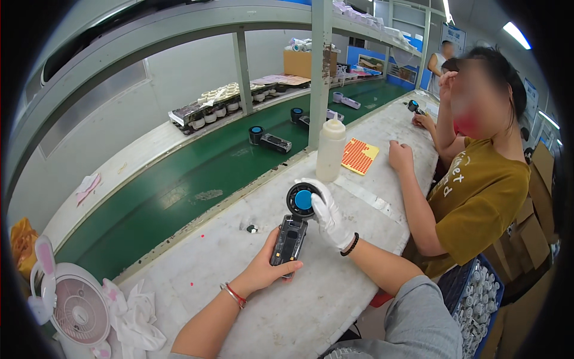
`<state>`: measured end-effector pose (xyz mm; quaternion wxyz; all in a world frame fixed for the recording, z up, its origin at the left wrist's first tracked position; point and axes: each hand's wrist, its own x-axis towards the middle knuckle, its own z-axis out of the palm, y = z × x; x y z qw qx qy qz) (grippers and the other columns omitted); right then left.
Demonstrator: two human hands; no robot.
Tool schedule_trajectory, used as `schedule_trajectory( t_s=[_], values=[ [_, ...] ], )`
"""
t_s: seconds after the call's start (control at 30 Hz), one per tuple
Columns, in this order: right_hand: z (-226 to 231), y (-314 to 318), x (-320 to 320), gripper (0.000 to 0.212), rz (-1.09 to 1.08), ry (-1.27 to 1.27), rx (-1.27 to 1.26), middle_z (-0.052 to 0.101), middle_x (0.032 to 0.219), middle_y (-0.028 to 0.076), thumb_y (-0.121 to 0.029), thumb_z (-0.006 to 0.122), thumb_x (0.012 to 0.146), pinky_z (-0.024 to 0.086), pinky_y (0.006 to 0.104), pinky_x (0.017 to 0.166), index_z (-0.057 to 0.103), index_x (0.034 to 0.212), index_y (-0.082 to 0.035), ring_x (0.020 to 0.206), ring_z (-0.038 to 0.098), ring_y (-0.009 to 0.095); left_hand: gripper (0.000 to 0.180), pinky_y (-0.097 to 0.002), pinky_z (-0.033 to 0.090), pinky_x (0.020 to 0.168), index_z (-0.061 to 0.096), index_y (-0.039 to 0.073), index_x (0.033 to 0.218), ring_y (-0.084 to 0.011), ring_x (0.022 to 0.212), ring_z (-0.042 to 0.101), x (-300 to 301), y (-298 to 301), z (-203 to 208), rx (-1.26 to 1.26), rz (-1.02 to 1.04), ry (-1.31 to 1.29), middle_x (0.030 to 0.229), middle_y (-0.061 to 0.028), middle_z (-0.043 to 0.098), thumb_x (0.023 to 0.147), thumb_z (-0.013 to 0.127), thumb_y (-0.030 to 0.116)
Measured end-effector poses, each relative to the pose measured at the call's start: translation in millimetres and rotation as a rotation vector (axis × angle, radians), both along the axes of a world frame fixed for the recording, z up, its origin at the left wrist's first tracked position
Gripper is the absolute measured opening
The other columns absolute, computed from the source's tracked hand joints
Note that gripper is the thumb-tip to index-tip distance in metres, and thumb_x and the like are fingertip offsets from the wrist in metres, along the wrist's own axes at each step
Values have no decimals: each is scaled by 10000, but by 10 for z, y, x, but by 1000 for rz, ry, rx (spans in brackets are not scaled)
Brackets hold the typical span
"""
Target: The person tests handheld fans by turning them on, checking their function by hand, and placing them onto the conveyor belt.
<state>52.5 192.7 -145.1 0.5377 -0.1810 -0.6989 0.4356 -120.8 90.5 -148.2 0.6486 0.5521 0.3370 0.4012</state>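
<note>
A black handheld fan (289,238) with a blue round centre is held over the white worktable. Bare fingers of my left hand (267,264) wrap around its dark handle, the thumb lying across the lower end. My right hand (330,218) wears a white glove and grips the round fan head from its right side, fingertips at the blue disc. Just beyond stands a translucent squeeze bottle (330,152) with a pointed tip. Beside that bottle lies a yellow sheet of small red stickers (360,156).
A green conveyor belt (197,173) carries more handheld fans (270,140). At lower left are a pink-and-white desk fan (79,304) and a crumpled white cloth (136,320). A co-worker (478,179) sits at right, near a blue crate (478,299) of small parts. A metal post (320,72) rises beside the belt.
</note>
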Motion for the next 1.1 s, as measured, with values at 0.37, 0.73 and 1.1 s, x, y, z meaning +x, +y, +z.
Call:
schedule_trajectory(
  t_s=[0.37,0.73,1.1],
  values=[
    [24,-97,-19,394,-95,-8,48,428,1320,126,-155,317,976,265,293,1046,348,1327,21,1224,394,193,863,-249,494,575,149,112,1415,-111,773,538,36,4,-25,88,148,172,1148,-62,467,762,712,132],
    [22,-92,-14,550,102,182,-238,419,1314,124,-206,523,902,262,319,1055,295,1364,-14,1235,383,208,763,-298,478,755,254,132,1392,-237,911,609,43,31,-106,503,414,448,1134,-132,564,762,683,168],
    [101,48,150,348,17,89,-232,563,1146,96,-178,519,886,438,279,888,482,1187,-7,1017,537,129,713,-330,476,638,372,146,1329,-248,736,595,83,42,-43,609,631,917,851,-86,587,716,726,235]
  ],
)
